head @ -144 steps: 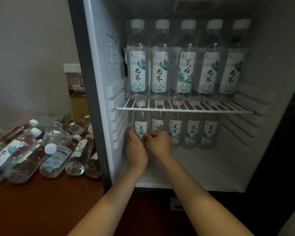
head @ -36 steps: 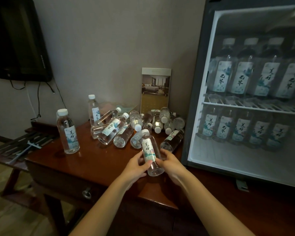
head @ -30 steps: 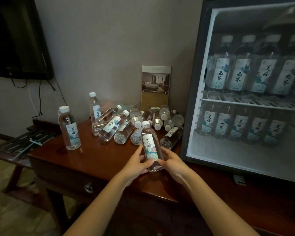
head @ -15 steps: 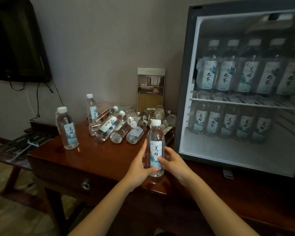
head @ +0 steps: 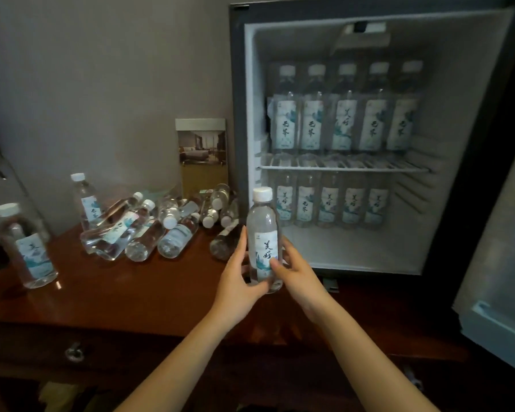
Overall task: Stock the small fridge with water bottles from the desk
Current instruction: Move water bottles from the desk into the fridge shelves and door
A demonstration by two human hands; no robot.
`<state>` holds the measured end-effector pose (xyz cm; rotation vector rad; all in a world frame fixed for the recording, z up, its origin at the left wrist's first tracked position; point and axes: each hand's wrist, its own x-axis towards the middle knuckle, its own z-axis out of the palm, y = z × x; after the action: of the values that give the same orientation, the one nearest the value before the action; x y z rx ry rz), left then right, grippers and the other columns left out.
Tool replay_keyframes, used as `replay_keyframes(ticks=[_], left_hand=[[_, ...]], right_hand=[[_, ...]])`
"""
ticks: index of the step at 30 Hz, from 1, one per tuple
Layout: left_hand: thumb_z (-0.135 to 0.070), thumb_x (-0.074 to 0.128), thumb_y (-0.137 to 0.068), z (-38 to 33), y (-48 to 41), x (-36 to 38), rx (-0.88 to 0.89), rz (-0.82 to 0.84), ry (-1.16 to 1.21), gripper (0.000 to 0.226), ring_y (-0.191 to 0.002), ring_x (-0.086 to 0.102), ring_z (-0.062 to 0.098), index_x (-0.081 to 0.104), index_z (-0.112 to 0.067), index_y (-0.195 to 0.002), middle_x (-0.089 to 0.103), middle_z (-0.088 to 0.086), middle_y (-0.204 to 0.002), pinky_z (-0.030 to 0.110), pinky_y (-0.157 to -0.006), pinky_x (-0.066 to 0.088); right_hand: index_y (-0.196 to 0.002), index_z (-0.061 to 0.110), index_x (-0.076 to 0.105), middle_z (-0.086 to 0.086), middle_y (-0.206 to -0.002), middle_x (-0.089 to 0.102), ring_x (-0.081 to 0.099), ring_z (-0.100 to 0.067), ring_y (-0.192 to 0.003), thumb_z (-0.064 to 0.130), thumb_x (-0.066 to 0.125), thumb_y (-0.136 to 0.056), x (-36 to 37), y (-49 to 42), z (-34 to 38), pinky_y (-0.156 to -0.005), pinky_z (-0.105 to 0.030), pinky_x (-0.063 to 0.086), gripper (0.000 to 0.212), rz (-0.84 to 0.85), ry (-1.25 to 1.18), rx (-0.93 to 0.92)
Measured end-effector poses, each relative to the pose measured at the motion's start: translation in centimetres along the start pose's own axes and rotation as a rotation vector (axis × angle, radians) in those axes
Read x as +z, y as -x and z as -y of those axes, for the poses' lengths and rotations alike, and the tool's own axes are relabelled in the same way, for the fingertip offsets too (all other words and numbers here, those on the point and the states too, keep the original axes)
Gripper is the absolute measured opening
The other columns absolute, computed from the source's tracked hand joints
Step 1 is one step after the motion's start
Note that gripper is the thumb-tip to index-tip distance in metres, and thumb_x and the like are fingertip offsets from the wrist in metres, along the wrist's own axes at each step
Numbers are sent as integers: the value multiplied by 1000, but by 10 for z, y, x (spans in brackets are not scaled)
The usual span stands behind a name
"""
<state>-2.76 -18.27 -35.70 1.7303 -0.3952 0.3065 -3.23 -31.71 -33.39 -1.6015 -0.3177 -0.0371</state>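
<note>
The left hand (head: 235,281) wraps the lower part of an upright bottle (head: 262,230) from nine o'clock, fingers curled round it. The right hand (head: 298,275) grips the same bottle from three o'clock, thumb laid over the label. The bottle has a white cap and a pale label with dark script, and shows just before the fridge's lower left corner. The hands hide its base, so I cannot tell whether it touches the tabletop (head: 131,295).

At seven o'clock from the hands, a knob (head: 73,350) sits on the dark front below the tabletop's edge. At nine o'clock, well apart, a left bottle (head: 24,245) stands upright alone. At ten o'clock a pile (head: 143,230) of bottles lies sideways, touching one another. Behind the pile's left end a back bottle (head: 85,200) stands upright. At eleven o'clock a card (head: 201,156) with a room photo stands by the wall, just beside the fridge (head: 237,114).

The fridge is open, its door (head: 497,263) swung out at three o'clock. Inside, at one o'clock, a bottom row (head: 329,205) of five bottles stands at the back under a wire shelf (head: 345,168). A top row (head: 344,120) of five stands on the shelf.
</note>
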Motion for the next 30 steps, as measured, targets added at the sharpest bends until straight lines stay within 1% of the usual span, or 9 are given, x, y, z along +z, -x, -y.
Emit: replay_keyframes(ticks=[5,7,9,12,15,18,21,24,30], left_hand=[[-12,75,-75,-1,-24,56,87,31,-77,103,-119,47,-3,7,-62,-134,40,-20,-134,34,-96,50],[-10,73,-77,-3,-35,76,98,80,-60,102,-119,47,-2,7,-61,-134,41,-19,-132,33,-97,49],[-3,70,-79,-6,-48,97,102,127,-1,98,-117,49,-5,8,-57,-134,42,-21,-128,25,-95,49],[-5,66,-83,-5,-64,128,129,154,-51,92,-99,47,-24,5,-58,-127,36,-35,-111,7,-79,47],[-14,68,-84,2,-80,154,127,162,-92,95,-108,50,-9,2,-66,-128,39,-24,-128,23,-89,51],[-16,68,-83,8,-94,174,136,191,-103,98,-126,45,5,0,-58,-139,35,-11,-145,35,-98,49],[-16,66,-85,8,-111,191,166,210,-105,95,-133,34,1,-2,-55,-140,27,-14,-148,19,-104,38],[-18,64,-86,8,-128,207,175,206,-150,91,-129,21,-8,-4,-40,-143,20,-11,-150,-2,-94,24],[-39,65,-81,9,-152,230,125,270,-173,97,-137,32,14,-6,-31,-147,23,0,-155,22,-107,29]], right_hand=[[-145,31,24,9,-142,43,43,-3,-125,6,42,-97,-45,4,-4,-96,-15,41,56,-158,1,-41],[-146,32,22,13,-144,38,40,1,-124,8,41,-98,-60,2,-5,-90,-7,41,57,-234,6,-53],[-146,33,20,16,-143,34,37,3,-124,9,39,-99,-75,-1,-7,-84,-1,40,57,-305,7,-58],[-147,34,21,13,-148,34,37,-2,-132,11,39,-99,-97,-6,-15,-100,-15,38,56,-410,7,-70],[-146,35,24,13,-148,36,39,-3,-132,12,40,-99,-119,-14,-22,-109,-28,37,55,-487,10,-87],[-145,36,24,23,-139,36,39,-1,-130,9,39,-99,-140,-25,-25,-102,-18,38,55,-564,4,-74],[-140,43,28,13,-144,42,42,-6,-131,9,40,-99,-155,-37,-29,-110,-32,37,54,-643,51,-77],[-144,35,33,7,-139,51,50,-7,-125,10,40,-99,-167,-49,-34,-107,-33,41,51,-730,124,-72],[-137,25,48,4,-124,61,58,-10,-112,-7,38,-86,-175,-67,-41,-97,-25,46,61,-906,162,10]])
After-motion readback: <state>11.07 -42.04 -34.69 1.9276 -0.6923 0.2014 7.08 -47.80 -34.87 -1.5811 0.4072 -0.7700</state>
